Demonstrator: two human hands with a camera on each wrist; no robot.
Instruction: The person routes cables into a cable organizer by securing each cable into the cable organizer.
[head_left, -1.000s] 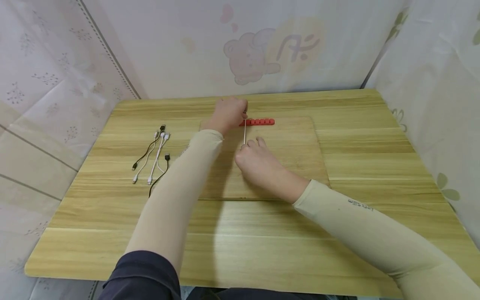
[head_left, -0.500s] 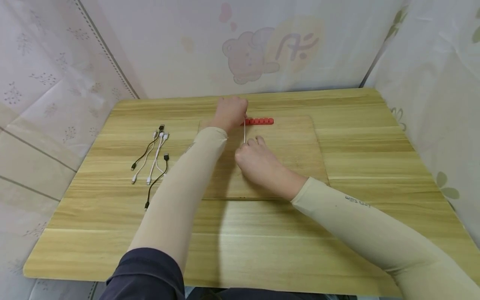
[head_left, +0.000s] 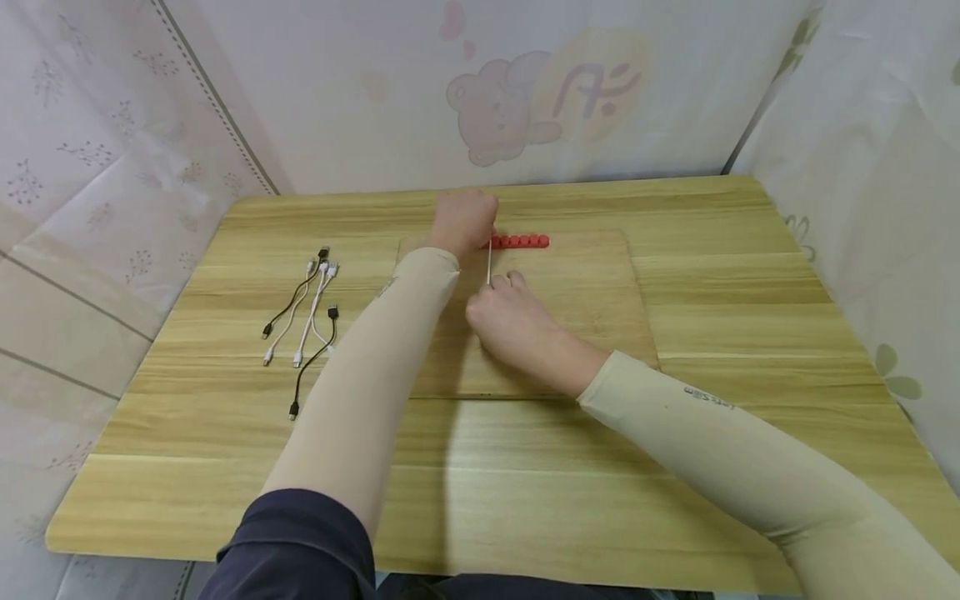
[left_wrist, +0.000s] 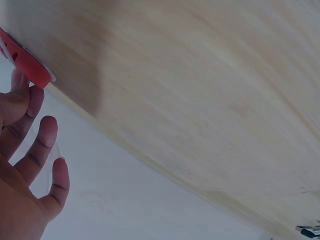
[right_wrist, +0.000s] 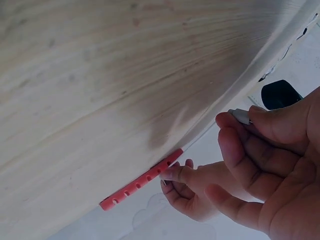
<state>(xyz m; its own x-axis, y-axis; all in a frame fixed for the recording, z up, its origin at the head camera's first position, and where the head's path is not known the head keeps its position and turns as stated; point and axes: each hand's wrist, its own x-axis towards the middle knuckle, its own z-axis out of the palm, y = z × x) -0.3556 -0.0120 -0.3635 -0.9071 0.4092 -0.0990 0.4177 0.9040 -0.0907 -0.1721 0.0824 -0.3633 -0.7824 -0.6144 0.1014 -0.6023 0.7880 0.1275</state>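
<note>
A red cable holder strip [head_left: 525, 242] with a row of slots lies toward the back of a wooden board [head_left: 585, 308]. A white charging cable [head_left: 490, 262] runs straight across the strip's left part, between both hands. At its far end my left hand [head_left: 463, 221] pinches the cable just behind the strip, covering the strip's left end in the head view. Nearer the body, my right hand [head_left: 517, 325] pinches the cable's other end; the right wrist view shows its whitish connector [right_wrist: 241, 116] between thumb and index finger. The left wrist view has the strip [left_wrist: 32, 69] beside the left fingertips.
Several short black and white charging cables [head_left: 303, 317] lie on the wooden table [head_left: 525, 483] left of the board. The left forearm passes close to the nearest black cable [head_left: 298, 387]. A patterned curtain [head_left: 360, 100] hangs behind the table.
Both hands keep nearly the same places, with the cable straight between them. The left forearm has shifted a little right, uncovering the lower end of a black cable.
</note>
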